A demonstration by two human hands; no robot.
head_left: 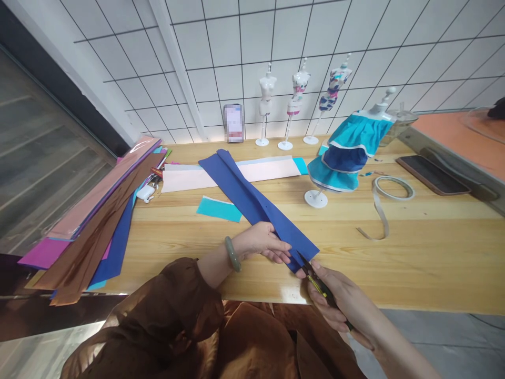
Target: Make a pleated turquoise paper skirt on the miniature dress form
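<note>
My left hand (270, 243) grips the near end of a long dark blue strip (252, 197), thumb on top and fingers beneath. The strip looks like crepe paper and lies slantwise over the table with a lengthwise fold. In my right hand (339, 292) are black and yellow scissors (320, 281), their blades at the strip's near end, close to my left fingertips. Whether the blades are open is hard to make out. Left of the strip lies a small turquoise piece (219, 209). Under its far part runs a pale pink strip (189, 178).
Folded coloured sheets (79, 247) are piled at the left, beside a white earphone case (145, 193). A small dress form (339, 150) wears turquoise and blue ruffles. Behind stand smaller forms (302, 84) and a phone (234, 123). A tape roll (394, 188) and dark phone (433, 175) lie right.
</note>
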